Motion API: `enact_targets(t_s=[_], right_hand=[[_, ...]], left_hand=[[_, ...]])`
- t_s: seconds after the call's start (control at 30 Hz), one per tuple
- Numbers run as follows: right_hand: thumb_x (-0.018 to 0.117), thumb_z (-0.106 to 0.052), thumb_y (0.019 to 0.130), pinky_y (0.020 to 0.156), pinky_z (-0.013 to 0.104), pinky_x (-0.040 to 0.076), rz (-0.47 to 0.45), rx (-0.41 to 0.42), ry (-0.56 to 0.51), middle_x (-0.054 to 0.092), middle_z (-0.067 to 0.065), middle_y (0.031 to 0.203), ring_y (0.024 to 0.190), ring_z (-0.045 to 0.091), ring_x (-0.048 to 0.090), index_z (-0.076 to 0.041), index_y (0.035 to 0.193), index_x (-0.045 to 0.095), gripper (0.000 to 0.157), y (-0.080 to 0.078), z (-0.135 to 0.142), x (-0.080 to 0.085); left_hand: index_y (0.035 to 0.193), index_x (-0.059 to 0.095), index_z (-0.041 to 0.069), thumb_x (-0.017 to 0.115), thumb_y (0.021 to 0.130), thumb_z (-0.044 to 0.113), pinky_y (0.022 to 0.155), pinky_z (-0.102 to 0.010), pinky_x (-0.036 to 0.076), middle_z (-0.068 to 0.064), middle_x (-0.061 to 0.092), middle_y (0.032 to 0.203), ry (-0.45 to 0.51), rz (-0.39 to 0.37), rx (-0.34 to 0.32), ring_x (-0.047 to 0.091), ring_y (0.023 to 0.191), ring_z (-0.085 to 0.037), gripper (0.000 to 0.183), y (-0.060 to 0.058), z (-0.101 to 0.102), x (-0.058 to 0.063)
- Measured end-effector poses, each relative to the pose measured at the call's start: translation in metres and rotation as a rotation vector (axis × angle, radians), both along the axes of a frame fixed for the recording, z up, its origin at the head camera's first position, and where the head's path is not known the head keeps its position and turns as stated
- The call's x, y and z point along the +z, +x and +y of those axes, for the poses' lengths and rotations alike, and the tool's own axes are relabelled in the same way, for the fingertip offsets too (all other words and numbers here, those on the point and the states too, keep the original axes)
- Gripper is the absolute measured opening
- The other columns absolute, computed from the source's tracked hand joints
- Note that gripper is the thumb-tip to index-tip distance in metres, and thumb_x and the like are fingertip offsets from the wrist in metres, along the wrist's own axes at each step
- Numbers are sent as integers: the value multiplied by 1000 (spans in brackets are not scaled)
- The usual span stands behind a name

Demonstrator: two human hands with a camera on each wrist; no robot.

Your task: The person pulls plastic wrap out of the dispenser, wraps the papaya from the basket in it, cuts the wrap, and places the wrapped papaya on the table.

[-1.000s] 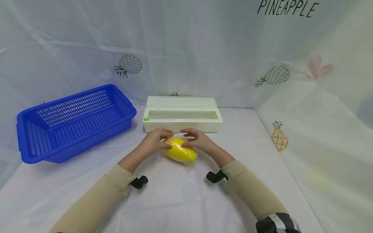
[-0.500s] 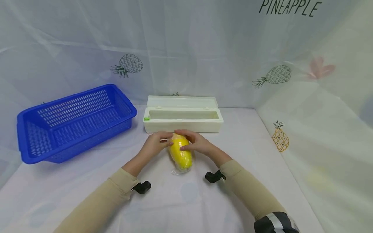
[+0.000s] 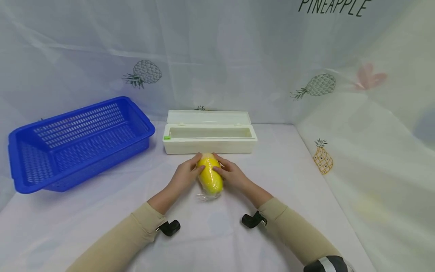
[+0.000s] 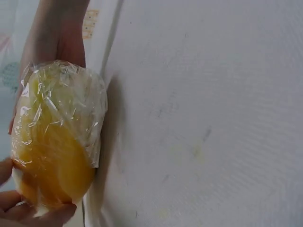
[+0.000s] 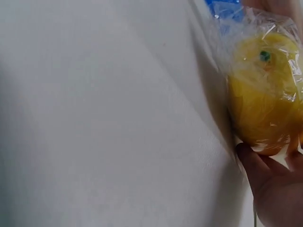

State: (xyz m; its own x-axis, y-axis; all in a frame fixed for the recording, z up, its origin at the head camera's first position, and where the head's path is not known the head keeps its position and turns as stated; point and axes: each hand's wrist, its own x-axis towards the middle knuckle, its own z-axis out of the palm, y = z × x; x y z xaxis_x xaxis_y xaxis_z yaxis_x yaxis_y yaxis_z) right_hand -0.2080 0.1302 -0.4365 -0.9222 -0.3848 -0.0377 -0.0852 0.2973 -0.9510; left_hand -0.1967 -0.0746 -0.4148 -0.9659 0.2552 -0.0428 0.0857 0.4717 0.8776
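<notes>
A yellow mango [image 3: 210, 177] wrapped in clear plastic film lies on the table, its long axis pointing toward me. The left hand [image 3: 186, 174] grips its left side near the far end. Opposite it, the right hand [image 3: 232, 174] holds the right side with thumb and fingers. Loose crinkled film [image 3: 208, 196] sticks out at the near end. In the left wrist view the film around the mango [image 4: 57, 151] looks creased and shiny. A small green spot shows through the film on the mango [image 5: 265, 90] in the right wrist view.
Just behind the hands stands a long white box [image 3: 210, 146] with its lid raised and a small green piece at its left. A blue slotted basket [image 3: 98, 160] stands at the left. A pineapple-printed sheet [image 3: 231, 56] hangs behind the table.
The mango has turned from lying diagonally to pointing lengthwise toward me. Both hands have drawn in around its sides. The view has shifted slightly.
</notes>
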Motion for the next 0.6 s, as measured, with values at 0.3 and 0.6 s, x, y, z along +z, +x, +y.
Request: enact_targets(t_s=[0.3,0.6], right_hand=[[65,-29,95,86,29,51,-94,-170,-88,41,1,150,119,20,51,-27,145,49,52,1,-13,2],[62,-27,97,98,33,47,-107,-247,-198,41,0,151,135,21,40,-23,143,51,47,-7,-34,0]], left_hand=[[153,29,10,61,98,24,113,-43,25,-5,17,160,57,-52,-118,23,144,-29,66,-13,-16,3],[150,40,27,66,94,34,108,-60,29,-5,32,156,44,-112,-118,30,140,-37,62,-28,-31,7]])
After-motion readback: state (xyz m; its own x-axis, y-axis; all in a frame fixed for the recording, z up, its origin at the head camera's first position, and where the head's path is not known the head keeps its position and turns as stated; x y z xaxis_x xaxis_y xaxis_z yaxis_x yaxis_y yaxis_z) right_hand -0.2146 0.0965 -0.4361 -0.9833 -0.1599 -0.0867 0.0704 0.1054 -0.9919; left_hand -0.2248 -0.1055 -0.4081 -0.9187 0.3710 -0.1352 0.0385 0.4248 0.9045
